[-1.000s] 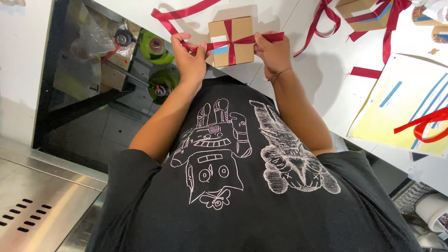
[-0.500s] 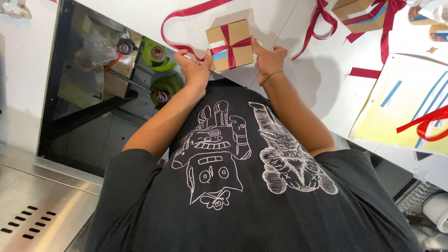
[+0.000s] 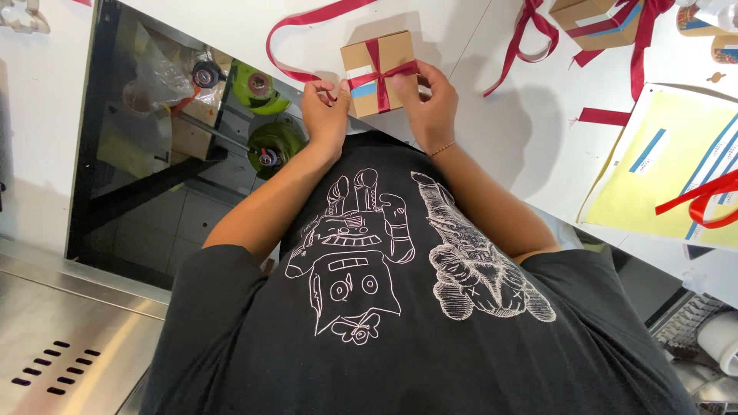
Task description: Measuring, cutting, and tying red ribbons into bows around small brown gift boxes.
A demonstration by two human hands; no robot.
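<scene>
A small brown cardboard box with a white and blue band lies on the white table, crossed by a dark red ribbon. My left hand pinches the ribbon's end at the box's left side. My right hand grips the ribbon at the box's right edge. A long loop of the same ribbon trails off to the upper left. My black printed shirt fills the lower part of the view.
Another ribboned brown box sits at the top right with loose red ribbon beside it. A yellow folder with a red ribbon lies at right. Green spools sit under the table at left; a steel surface is at lower left.
Both hands and the box have shifted up the table away from my body. The ribbon ends, earlier held wide apart, are now drawn in close to the box.
</scene>
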